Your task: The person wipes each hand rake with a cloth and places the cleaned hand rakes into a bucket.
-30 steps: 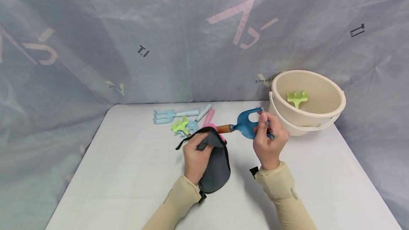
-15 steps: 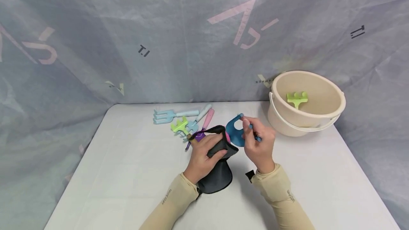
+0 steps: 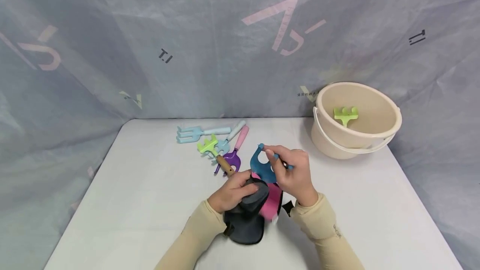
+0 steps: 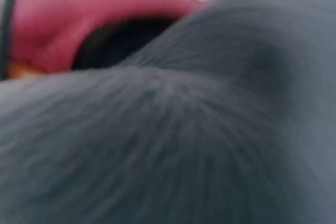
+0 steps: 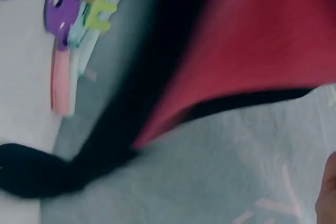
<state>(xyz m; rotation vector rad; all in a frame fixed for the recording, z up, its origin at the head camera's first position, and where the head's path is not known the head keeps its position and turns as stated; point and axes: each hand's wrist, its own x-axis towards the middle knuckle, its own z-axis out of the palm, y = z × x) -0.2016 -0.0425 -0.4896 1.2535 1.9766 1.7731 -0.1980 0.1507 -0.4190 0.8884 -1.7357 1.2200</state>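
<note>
My left hand (image 3: pixel 230 193) grips a dark grey cloth piece (image 3: pixel 244 228) with black edging and a pink inner side (image 3: pixel 271 206); its exact kind is unclear. The same grey cloth (image 4: pixel 157 145) fills the left wrist view, blurred. With thumb and fingers, my right hand (image 3: pixel 296 176) pinches the prongs of a blue hand fork (image 3: pixel 264 172). The fork's handle end is hidden by the cloth and left hand. Just beyond my left hand lies a green hand rake (image 3: pixel 224 164) with a wooden handle.
Behind the hands lie a purple fork with a pink handle (image 3: pixel 241 137) and light blue forks (image 3: pixel 217 131), partly overlapping. A cream bucket (image 3: pixel 326 141) with a green rake (image 3: pixel 346 114) inside stands at the right rear. Grey sheeting (image 3: pixel 210 53) rises behind the white table (image 3: pixel 142 203).
The blue fork has moved left and toward me, its wooden handle passing out of sight at the cloth. Both hands have come nearer the body, and the cloth has folded, showing more pink.
</note>
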